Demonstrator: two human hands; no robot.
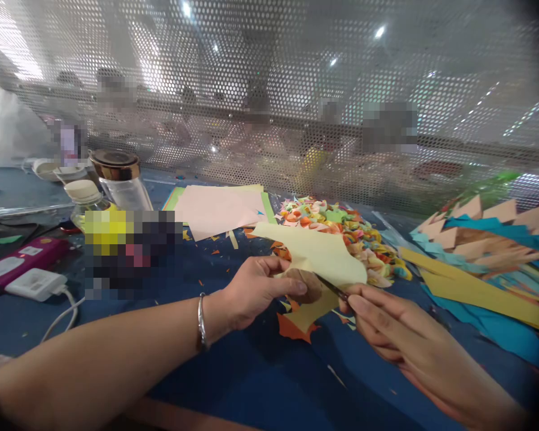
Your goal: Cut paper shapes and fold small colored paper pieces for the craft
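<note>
My left hand [258,287], with a silver bangle at the wrist, pinches a pale yellow sheet of paper [326,248] between thumb and fingers. The sheet is bent, and its edge looks curved on the right. My right hand [393,332] is closed round scissors [335,290], whose dark blades lie against the paper; most of their handles is hidden by my fingers. Below the sheet lies an orange paper scrap [296,328] with pointed edges. Just behind the paper spreads a pile of small curled paper pieces [363,239] in many colours.
Stacked paper sheets [224,206] lie at the back. To the right are zigzag-cut papers [480,233] and yellow strips [489,293]. At left stand a lidded glass jar [121,182], a bottle [83,200] and a magenta power strip [27,260]. A perforated metal screen [260,90] rises behind.
</note>
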